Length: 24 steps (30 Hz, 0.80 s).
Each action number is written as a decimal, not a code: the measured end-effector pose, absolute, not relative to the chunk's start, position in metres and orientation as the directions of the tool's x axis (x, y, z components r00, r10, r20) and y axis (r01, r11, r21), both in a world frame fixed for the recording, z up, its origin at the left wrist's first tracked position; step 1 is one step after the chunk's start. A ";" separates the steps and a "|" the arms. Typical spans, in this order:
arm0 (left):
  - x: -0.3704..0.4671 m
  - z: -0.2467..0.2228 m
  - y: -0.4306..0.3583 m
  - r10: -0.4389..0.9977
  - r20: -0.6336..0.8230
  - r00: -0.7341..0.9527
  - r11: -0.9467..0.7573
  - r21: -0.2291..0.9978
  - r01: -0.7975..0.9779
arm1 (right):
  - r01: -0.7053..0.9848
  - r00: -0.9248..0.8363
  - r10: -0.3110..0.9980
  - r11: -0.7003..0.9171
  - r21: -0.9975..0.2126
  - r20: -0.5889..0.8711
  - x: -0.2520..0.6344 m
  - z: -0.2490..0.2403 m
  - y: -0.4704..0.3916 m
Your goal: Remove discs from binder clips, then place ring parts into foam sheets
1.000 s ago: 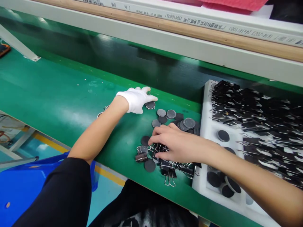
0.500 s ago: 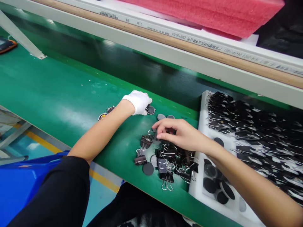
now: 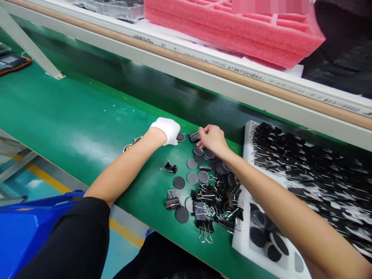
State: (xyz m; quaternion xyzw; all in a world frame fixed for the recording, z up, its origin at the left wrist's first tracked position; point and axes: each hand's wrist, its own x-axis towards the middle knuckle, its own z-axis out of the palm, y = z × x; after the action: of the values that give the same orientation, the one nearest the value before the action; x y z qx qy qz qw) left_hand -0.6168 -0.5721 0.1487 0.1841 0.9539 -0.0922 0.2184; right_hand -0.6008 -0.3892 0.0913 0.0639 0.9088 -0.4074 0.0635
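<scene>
My left hand (image 3: 167, 130), in a white glove, is closed at the back of the green table. A round watch case (image 3: 181, 136) with a dark face and metal rim pokes out beyond its fingers, which are mostly hidden. Bare and pinched together, my right hand (image 3: 213, 138) grips a black binder clip (image 3: 193, 136) by its wire handles, just right of the watch case. Dark round discs (image 3: 192, 178) lie below that hand, beside a heap of binder clips (image 3: 205, 211). Another clip (image 3: 169, 167) lies on its side near a loose disc (image 3: 179, 182).
At right stands a white foam tray (image 3: 240, 236) packed with clips, with discs in its near compartment. More watch cases (image 3: 128, 148) sit behind my left forearm. A shelf beam (image 3: 174, 58) crosses above, bearing pink foam (image 3: 232, 42). A blue bin (image 3: 26, 236) is at lower left.
My right hand has moved away from the discs toward the back and now grips a binder clip. A clip and disc below it now lie apart. My left hand stays near the watch case.
</scene>
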 end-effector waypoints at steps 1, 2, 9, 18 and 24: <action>-0.617 0.149 -0.572 0.317 -0.448 -0.836 0.913 -0.094 0.397 | 0.111 -0.991 0.039 0.768 -0.631 -0.128 -0.601 0.094 -0.388; -0.617 0.148 -0.573 0.324 -0.446 -0.834 0.910 -0.093 0.404 | 0.066 -0.995 0.014 0.851 -0.520 -0.103 -0.601 0.097 -0.388; -0.617 0.150 -0.572 0.335 -0.443 -0.832 0.907 -0.087 0.411 | 0.046 -0.998 0.059 0.888 -0.458 0.013 -0.634 0.107 -0.406; -0.617 0.146 -0.574 0.344 -0.437 -0.831 0.918 -0.030 0.396 | 0.071 -0.997 0.068 0.847 -0.527 -0.026 -0.666 0.061 -0.428; -0.619 0.143 -0.576 0.344 -0.448 -0.825 0.927 0.023 0.374 | 0.094 -0.995 0.092 0.870 -0.483 -0.029 -0.665 0.056 -0.418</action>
State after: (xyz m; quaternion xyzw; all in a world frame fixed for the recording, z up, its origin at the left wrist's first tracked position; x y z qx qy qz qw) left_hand -0.6188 -0.5758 0.1430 0.1879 0.9547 -0.0327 0.2282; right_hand -0.6653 -0.4183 0.0562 0.0480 0.9670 -0.2501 0.0025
